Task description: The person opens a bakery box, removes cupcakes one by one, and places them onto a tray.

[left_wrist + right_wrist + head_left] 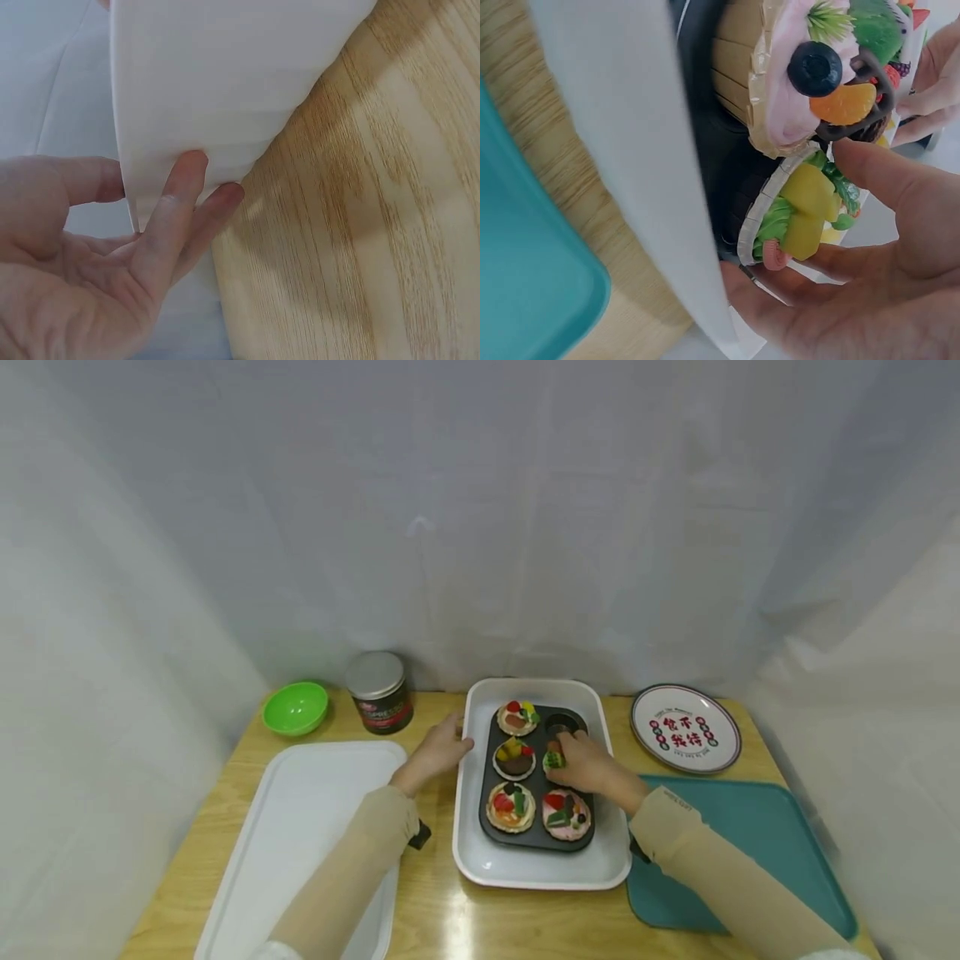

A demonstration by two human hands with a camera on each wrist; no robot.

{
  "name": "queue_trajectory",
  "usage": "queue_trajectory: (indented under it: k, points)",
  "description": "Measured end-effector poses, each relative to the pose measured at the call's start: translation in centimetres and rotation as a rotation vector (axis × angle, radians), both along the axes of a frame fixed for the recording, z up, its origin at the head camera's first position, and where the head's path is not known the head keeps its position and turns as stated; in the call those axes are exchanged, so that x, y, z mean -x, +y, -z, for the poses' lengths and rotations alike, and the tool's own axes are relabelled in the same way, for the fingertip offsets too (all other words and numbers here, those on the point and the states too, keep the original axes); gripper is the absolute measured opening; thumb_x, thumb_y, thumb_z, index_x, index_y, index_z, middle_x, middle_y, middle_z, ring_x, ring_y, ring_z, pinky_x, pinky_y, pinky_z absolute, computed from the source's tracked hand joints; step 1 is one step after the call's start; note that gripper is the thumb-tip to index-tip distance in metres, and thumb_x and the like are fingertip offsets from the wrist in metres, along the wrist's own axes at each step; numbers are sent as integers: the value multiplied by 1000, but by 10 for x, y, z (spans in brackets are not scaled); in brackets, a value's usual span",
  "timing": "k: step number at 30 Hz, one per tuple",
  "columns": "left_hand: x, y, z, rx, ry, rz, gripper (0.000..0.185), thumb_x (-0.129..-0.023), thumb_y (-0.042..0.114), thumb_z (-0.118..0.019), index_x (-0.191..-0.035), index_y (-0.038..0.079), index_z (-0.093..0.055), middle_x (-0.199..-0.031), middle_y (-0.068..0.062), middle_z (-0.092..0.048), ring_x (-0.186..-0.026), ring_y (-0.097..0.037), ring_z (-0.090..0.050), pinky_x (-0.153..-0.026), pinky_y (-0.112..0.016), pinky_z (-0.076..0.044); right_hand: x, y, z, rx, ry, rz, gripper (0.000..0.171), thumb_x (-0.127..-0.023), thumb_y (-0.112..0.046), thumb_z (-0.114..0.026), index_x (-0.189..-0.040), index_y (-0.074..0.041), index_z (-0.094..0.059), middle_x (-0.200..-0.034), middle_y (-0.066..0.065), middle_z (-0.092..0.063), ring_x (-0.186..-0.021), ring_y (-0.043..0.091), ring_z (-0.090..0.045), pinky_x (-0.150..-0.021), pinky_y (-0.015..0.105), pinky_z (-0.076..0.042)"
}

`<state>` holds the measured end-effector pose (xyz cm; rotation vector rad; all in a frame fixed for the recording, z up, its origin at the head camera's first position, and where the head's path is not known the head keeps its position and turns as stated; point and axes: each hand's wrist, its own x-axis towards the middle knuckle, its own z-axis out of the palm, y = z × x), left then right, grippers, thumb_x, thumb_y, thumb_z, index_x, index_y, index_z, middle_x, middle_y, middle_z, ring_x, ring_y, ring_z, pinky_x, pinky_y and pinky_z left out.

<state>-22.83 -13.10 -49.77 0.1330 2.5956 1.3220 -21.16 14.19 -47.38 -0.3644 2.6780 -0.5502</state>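
A black muffin tin (498,839) lies inside a white deep tray (468,868), with several fruit-topped toy tarts in its cups. My right hand (588,766) curls its thumb and fingers round a tart (799,214) at the middle right cup. That tart has yellow pieces and green leaves on top; my hand partly hides it in the head view. Beside it sits a pink-creamed tart (566,815). The far right cup (564,722) holds no tart. At the tray's left side, my left hand (437,750) grips the rim, its fingers against the outer wall (225,90).
Left of the white tray lies a flat white tray (307,827), with a green bowl (296,708) and an espresso can (380,693) behind it. A teal tray (750,843) is on the right, a printed plate (686,729) behind it. A pale curtain (480,527) borders the table.
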Motion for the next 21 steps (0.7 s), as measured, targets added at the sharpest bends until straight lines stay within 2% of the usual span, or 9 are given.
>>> queue_trajectory:
  k: [4,9,14,17,21]
  points:
    - [2,-1,1,-31,-35,4,59,-98,3,-57,-154,-6,-42,-136,-34,-64,-113,-43,-71,-82,-43,-65,0,-1,1,-32,-6,23,80,-96,-32,-77,-156,6,-40,-148,34,-48,-134,46,-54,-112,58,-49]
    - [3,-3,1,-117,-106,-10,56,-99,3,-58,-153,-4,-45,-140,-33,-61,-95,-37,-75,-66,-39,-65,-2,-2,2,-50,-3,41,87,-92,-32,-82,-157,6,-38,-149,34,-47,-136,47,-51,-113,59,-48]
    - [2,-4,-1,-152,-139,-7,52,-101,4,-57,-151,-4,-47,-143,-32,-60,-86,-30,-74,-68,-43,-65,-3,-1,5,-65,28,30,86,-90,-31,-84,-154,6,-41,-145,33,-49,-132,48,-53,-111,58,-49]
    - [3,-4,-2,-137,-139,-10,51,-102,4,-57,-151,-3,-47,-142,-32,-61,-87,-31,-75,-70,-44,-65,-2,-1,6,-68,35,33,84,-90,-31,-84,-153,6,-43,-143,31,-51,-129,45,-55,-109,57,-51]
    - [3,-3,-2,-107,-137,-19,50,-102,4,-58,-150,-4,-49,-138,-31,-63,-85,-29,-73,-66,-40,-64,0,-1,8,-71,25,48,83,-89,-32,-85,-151,6,-46,-139,28,-55,-124,39,-59,-106,54,-53]
